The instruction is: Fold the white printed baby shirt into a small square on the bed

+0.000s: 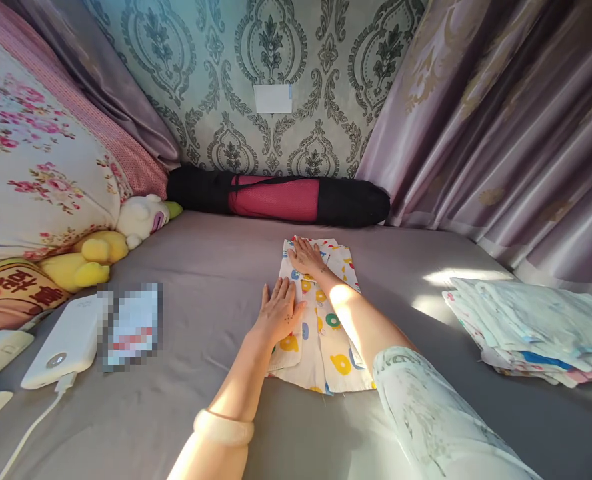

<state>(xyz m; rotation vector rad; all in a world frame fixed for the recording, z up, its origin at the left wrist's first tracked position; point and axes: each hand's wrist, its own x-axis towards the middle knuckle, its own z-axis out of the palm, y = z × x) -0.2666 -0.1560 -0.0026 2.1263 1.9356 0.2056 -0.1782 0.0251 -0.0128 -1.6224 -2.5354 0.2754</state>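
Head view, your left hand (279, 311) and right hand (307, 258) flat, grip released, on creased, fray-edged printed cloth (316, 327), nearer you than the cylindrical mesh-panelled bag (275, 200), right forearm (361, 313) hiding part of the cloth.

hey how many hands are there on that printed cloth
2. The left hand lies over the left edge of the printed cloth; the right hand rests farther up, near the far edge. Both are in plain view, and no others show.
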